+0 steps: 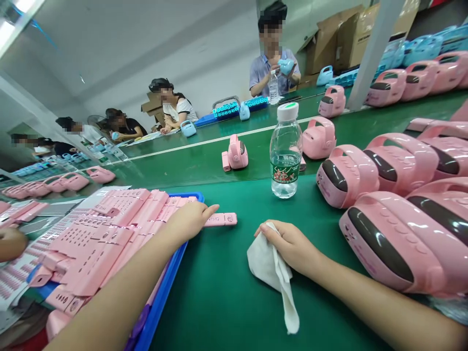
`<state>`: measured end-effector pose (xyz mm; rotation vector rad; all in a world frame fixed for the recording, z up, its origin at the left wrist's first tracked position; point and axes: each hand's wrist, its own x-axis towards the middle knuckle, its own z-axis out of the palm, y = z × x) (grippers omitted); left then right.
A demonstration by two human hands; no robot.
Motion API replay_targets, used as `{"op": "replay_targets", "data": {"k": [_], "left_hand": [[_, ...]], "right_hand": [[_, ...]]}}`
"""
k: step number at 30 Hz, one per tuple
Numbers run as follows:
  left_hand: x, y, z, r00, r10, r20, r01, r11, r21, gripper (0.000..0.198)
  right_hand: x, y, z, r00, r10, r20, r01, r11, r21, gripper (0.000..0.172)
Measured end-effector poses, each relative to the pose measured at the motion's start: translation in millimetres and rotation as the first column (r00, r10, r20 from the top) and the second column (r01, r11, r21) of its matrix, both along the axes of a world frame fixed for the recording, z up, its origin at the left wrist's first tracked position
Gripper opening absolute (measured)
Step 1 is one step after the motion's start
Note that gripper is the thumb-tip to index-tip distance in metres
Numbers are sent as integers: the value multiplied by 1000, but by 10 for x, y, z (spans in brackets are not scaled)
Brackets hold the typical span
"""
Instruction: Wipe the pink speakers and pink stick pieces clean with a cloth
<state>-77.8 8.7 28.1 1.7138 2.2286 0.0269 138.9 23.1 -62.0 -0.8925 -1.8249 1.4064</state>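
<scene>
My left hand [188, 219] is over the right rim of a blue tray [171, 278], its fingers closed around a slim pink stick-shaped part [226, 219] with small round buttons. That part's end juts out to the right past my thumb; the fingertips are hidden. Stacked in the tray are many similar pink parts [120, 209], lying in rows. My right hand [288, 243] pinches a folded white cloth [265, 261], which hangs down over the green table [219, 292]. Pink handled devices with dark windows [380, 239] stand close to the right of that hand.
A water bottle [287, 156] stands beyond my right hand. Behind it, a pink device [237, 152] sits on the green belt [175, 163]. Another person's hand [12, 243] shows at the left edge. Across the belt, several people [274, 68] sit among blue devices [188, 127].
</scene>
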Motion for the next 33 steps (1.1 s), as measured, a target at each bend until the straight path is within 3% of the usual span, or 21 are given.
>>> {"op": "replay_targets", "data": {"k": [3, 5, 6, 8, 11, 16, 20, 22, 27, 30, 31, 33], "left_hand": [[226, -146, 103, 987, 34, 159, -37, 999, 16, 46], [435, -241, 160, 936, 59, 346, -79, 996, 45, 44], [544, -283, 170, 879, 53, 473, -100, 992, 75, 41], [737, -341, 139, 681, -16, 732, -135, 980, 147, 38], [902, -338, -24, 377, -127, 918, -143, 971, 193, 28], [874, -226, -390, 157, -45, 987, -241, 967, 82, 27], [843, -200, -586, -24, 72, 997, -148, 986, -75, 46], [861, -192, -633, -83, 123, 989, -105, 986, -131, 54], [895, -164, -678, -148, 166, 975, -164, 968, -190, 59], [896, -162, -698, -217, 172, 961, -137, 969, -205, 68], [895, -164, -701, -233, 155, 960, -147, 970, -193, 70], [892, -173, -697, -274, 123, 954, -185, 966, -178, 75]], "right_hand": [[17, 37, -13, 990, -88, -109, 74, 989, -129, 36], [28, 57, -24, 976, -121, -179, 82, 975, -208, 33], [30, 62, -29, 968, -136, -209, 84, 967, -240, 32], [23, 58, -38, 951, -171, -256, 95, 954, -285, 31], [-6, 36, -46, 922, -228, -312, 121, 937, -326, 32], [-26, 37, -51, 840, -391, -376, 260, 898, -354, 30], [2, 31, -41, 741, -538, -402, 449, 842, -299, 26], [7, 10, -33, 720, -560, -409, 496, 828, -261, 24], [-13, -43, -36, 741, -516, -429, 517, 847, -126, 25], [-8, -73, -41, 866, -343, -363, 434, 876, 208, 30], [-3, -89, -37, 922, -255, -291, 352, 864, 360, 33], [8, -128, -22, 994, -63, -95, 108, 782, 613, 39]]}}
